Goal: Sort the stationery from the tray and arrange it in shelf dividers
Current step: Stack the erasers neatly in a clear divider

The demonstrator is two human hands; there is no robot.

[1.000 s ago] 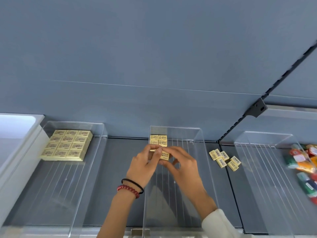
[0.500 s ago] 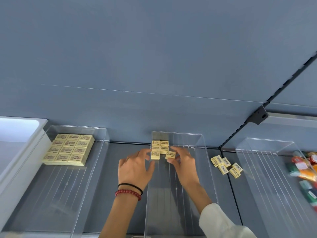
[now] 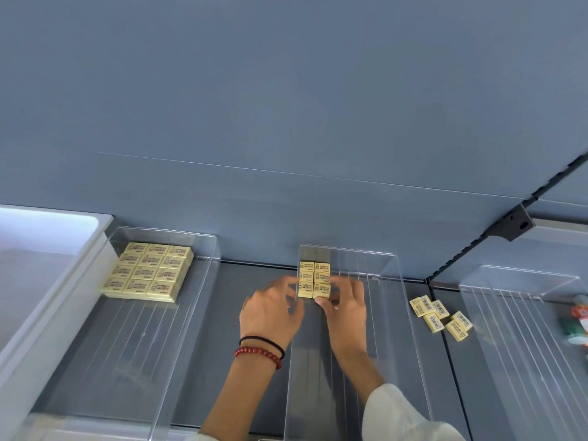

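Observation:
Several small yellow erasers lie in two neat columns at the back left corner of the middle clear divider. My right hand is inside this divider and pinches the front right eraser between thumb and fingertips. My left hand is just outside the divider's left wall, fingers loosely curled against it and holding nothing. Several more small erasers lie loose on the shelf to the right of the divider.
A left clear divider holds a grid of larger yellow erasers. A right clear divider has colourful packets at the frame's edge. A white bin stands far left. A black bracket hangs above right.
My right hand has carried an eraser back into the third row beside the others. My left hand has drawn out to the left, outside the divider wall.

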